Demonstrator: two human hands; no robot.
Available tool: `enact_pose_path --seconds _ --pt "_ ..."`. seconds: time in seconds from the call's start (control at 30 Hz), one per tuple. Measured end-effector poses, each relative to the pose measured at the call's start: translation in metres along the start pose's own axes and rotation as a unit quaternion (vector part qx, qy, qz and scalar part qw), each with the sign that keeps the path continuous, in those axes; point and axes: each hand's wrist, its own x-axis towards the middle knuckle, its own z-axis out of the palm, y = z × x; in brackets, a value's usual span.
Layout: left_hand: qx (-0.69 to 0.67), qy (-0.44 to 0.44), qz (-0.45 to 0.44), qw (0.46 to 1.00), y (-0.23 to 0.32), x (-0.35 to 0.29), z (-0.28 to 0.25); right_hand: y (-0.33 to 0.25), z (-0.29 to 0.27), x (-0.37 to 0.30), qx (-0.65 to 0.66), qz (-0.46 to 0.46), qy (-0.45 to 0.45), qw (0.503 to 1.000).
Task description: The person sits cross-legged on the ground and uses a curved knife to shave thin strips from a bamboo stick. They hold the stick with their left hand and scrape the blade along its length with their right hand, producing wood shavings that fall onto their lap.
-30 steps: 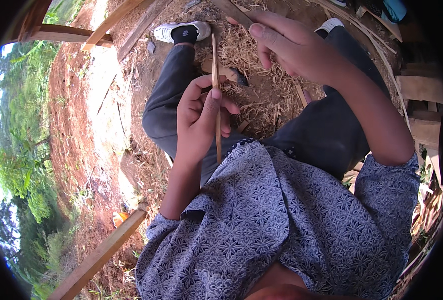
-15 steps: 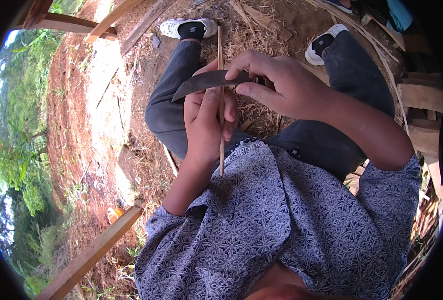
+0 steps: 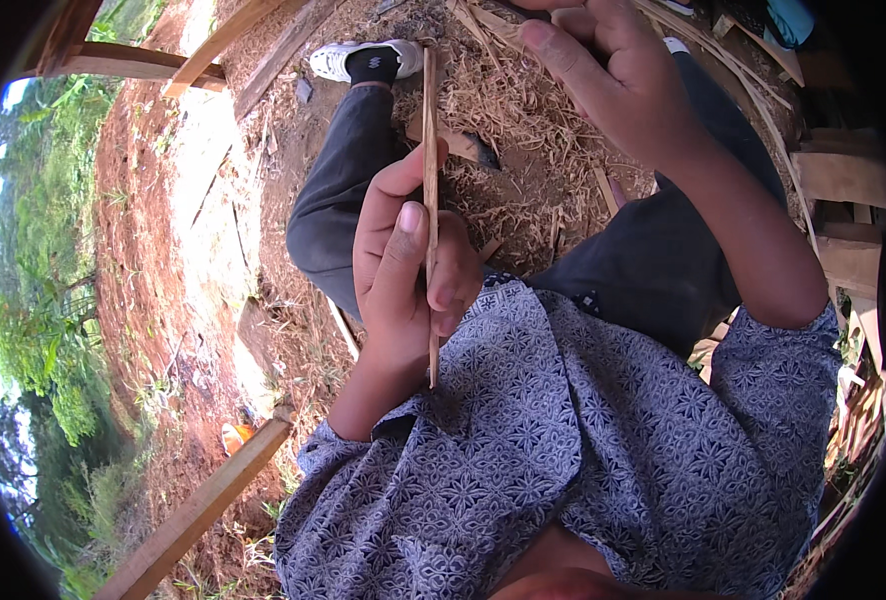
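Note:
My left hand (image 3: 403,245) is closed around a thin pale wooden stick (image 3: 430,115). The stick stands nearly lengthwise in the view, its far end by the left shoe and its near end over my shirt. My right hand (image 3: 608,75) is raised at the far edge, away from the stick, its fingers curled. A dark strip of the knife shows beside these fingers at the upper border; most of the knife is out of view or hidden by the hand.
Wood shavings (image 3: 538,150) cover the ground between my legs, with a flat wood piece (image 3: 453,143) and a small dark object (image 3: 483,150) among them. A wooden beam (image 3: 198,505) slants at the lower left. Stacked wood (image 3: 843,180) stands on the right.
My right hand has moved away from the stick toward the far right, taking the knife blade off it. My left hand and the stick have shifted slightly nearer to me.

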Motion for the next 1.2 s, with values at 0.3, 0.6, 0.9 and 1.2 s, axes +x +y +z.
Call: enact_pose_path --seconds 0.3,0.6,0.9,1.2 --pt "-0.029 0.035 -0.04 0.998 0.004 0.005 -0.005 -0.027 0.001 -0.003 0.135 0.107 -0.125 0.977" --pt "0.055 0.086 -0.009 0.995 -0.002 0.009 -0.002 -0.026 0.012 -0.014 0.013 0.035 -0.22 0.975" --pt "0.254 0.163 0.006 0.953 -0.01 0.014 0.001 -0.01 0.028 -0.024 0.0 -0.071 -0.177 0.982" --pt "0.17 0.138 -0.019 0.976 -0.005 0.012 0.003 0.004 0.025 -0.021 -0.026 -0.12 -0.172 0.977"
